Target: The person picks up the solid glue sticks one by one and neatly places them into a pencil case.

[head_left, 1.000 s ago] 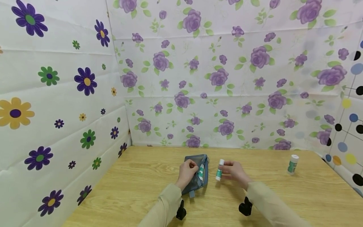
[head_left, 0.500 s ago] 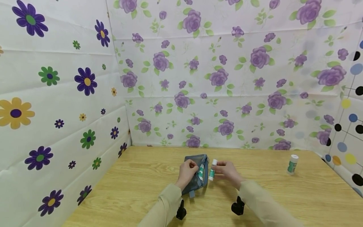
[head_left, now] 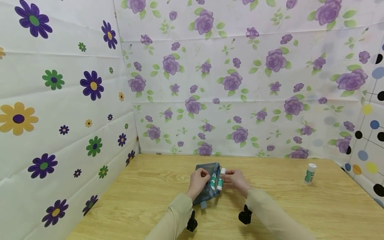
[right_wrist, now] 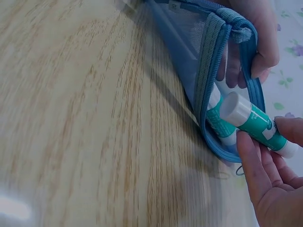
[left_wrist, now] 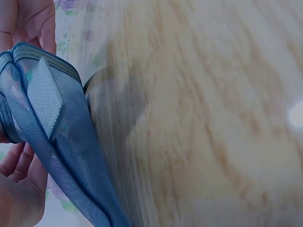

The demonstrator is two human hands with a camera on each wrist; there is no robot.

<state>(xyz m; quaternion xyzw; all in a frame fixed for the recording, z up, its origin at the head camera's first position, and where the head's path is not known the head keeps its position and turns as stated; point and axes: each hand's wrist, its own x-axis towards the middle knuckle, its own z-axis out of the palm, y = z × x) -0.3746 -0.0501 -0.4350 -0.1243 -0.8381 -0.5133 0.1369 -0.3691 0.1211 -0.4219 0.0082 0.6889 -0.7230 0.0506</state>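
The mesh pouch [head_left: 207,192] rests on the worktop [head_left: 144,186] in front of the person, its zipped mouth turned toward the right hand [head_left: 236,181]. The grip of the left hand [head_left: 198,183] is closed on the pouch, thumb and fingers pinching the fabric at the mouth; this hold appears to serve two functions, steadying the soft body and spreading the zipper edges [right_wrist: 208,71] apart, since unsupported mesh would probably sag inward. The grip of the right hand is closed on the held glue stick [right_wrist: 261,124], with the thumb on one side and fingers beneath the other. This side hold is toward the base end, leaving the white cap [right_wrist: 235,108] exposed and directed to the mouth, presumably so that the fingers stay clear of the rim. The stick is located at the mouth; whether its cap has passed the rim cannot be determined. The inner glue stick [right_wrist: 219,120] lies inside the pouch, just behind the zipper edge, its orientation roughly matching that of the held one, an arrangement likely to economise on space. A larger tube [head_left: 310,174] stands upright at the right of the worktop, well apart from both hands, where it does not obstruct the work.
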